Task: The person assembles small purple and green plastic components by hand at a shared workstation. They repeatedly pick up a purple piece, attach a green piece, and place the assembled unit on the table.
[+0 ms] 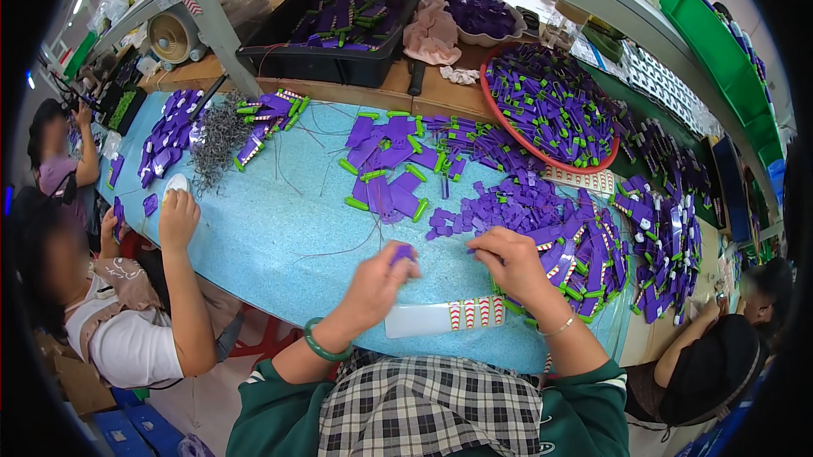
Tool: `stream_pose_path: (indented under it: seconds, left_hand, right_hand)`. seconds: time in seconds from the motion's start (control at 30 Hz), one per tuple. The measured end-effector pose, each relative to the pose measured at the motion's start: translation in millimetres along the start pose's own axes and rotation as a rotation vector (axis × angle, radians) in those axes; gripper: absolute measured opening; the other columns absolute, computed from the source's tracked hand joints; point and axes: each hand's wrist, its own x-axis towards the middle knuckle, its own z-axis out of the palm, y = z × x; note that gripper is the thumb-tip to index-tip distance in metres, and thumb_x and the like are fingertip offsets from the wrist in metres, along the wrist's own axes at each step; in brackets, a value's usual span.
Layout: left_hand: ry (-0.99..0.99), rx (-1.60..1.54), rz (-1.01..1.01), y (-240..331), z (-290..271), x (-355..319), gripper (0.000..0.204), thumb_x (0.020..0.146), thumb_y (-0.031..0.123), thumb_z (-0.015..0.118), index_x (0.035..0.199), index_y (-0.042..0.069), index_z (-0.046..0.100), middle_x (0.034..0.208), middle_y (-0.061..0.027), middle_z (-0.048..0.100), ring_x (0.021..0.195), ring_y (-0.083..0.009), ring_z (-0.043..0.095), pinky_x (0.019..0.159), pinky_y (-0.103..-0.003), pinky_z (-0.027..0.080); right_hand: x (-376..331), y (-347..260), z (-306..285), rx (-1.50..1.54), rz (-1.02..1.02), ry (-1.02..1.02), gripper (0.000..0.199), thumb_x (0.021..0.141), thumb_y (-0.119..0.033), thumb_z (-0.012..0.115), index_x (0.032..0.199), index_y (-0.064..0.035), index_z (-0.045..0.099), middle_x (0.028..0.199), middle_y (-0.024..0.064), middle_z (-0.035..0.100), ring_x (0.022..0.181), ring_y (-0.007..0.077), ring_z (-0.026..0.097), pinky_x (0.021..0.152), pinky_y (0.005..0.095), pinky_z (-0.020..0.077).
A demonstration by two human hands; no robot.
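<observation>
My left hand (379, 277) is closed round a small purple plastic piece (402, 254), held just above the blue tabletop. To its right, my right hand (511, 264) has thumb and fingers pinched together; whatever is at the fingertips is too small to make out. Between my forearms lies a pale sticker strip (419, 320) with red and yellow chevron marks at its right end. Beyond my hands is a heap of small purple pieces (500, 203). Beside my right wrist lies a pile of purple parts with green ends (584, 254).
Purple-and-green parts (385, 156) lie ahead with thin wires. A red basket (546, 158) heaped with such parts stands at the far right, a black tray (318, 63) at the back. Grey wire tangle (222, 144) lies left. A person (127, 313) sits left, another (720, 355) right.
</observation>
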Motion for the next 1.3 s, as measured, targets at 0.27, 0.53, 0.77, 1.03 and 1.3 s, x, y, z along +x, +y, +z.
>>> stream_pose_path:
  seconds: [0.27, 0.53, 0.77, 1.03, 1.3]
  left_hand:
    - [-0.329, 0.071, -0.014, -8, 44, 2, 0.015, 0.093, 0.015, 0.049, 0.096, 0.001, 0.049, 0.077, -0.0163, 0.061, 0.071, -0.0313, 0.062, 0.063, -0.038, 0.046]
    - [-0.363, 0.36, 0.199, 6, 45, 0, 0.02, 0.09, 0.021, 0.051, 0.093, 0.001, 0.049, 0.077, -0.0202, 0.057, 0.072, -0.0405, 0.057, 0.062, -0.047, 0.042]
    - [-0.347, 0.418, 0.269, -5, 51, -5, 0.02, 0.09, 0.02, 0.051, 0.088, 0.001, 0.057, 0.071, -0.0156, 0.059, 0.065, -0.0341, 0.058, 0.06, -0.041, 0.045]
    - [-0.29, -0.265, -0.094, -1, 49, 1, 0.027, 0.099, 0.026, 0.044, 0.099, 0.002, 0.057, 0.081, -0.0035, 0.062, 0.074, -0.0097, 0.057, 0.069, -0.027, 0.047]
    - [-0.16, -0.398, -0.04, -6, 50, 21, 0.03, 0.1, 0.03, 0.042, 0.112, 0.005, 0.053, 0.104, -0.0049, 0.056, 0.092, -0.0114, 0.053, 0.083, -0.027, 0.045]
  right_hand:
    - [-28, -36, 1, 0.356, 0.2, 0.022, 0.014, 0.074, -0.003, 0.073, 0.087, -0.0019, 0.069, 0.074, 0.0057, 0.065, 0.061, 0.0109, 0.06, 0.054, 0.0255, 0.0485]
    - [-36, -41, 6, 0.173, 0.132, 0.076, 0.015, 0.073, -0.006, 0.075, 0.083, -0.001, 0.064, 0.071, 0.0063, 0.06, 0.057, 0.0125, 0.059, 0.051, 0.0253, 0.0468]
    - [-41, -29, 15, 0.317, 0.156, 0.0, 0.013, 0.077, -0.007, 0.072, 0.078, -0.0008, 0.06, 0.071, 0.006, 0.056, 0.055, 0.0121, 0.055, 0.049, 0.0248, 0.043]
    - [-42, -14, 23, 0.993, 0.412, 0.012, 0.031, 0.089, -0.019, 0.061, 0.114, -0.0035, 0.051, 0.072, -0.0006, 0.054, 0.073, 0.0117, 0.055, 0.065, 0.0268, 0.0445]
    - [-41, -10, -21, 1.219, 0.304, 0.339, 0.074, 0.083, -0.008, 0.065, 0.143, -0.0055, 0.022, 0.091, 0.0058, 0.057, 0.086, 0.0146, 0.056, 0.073, 0.026, 0.0467]
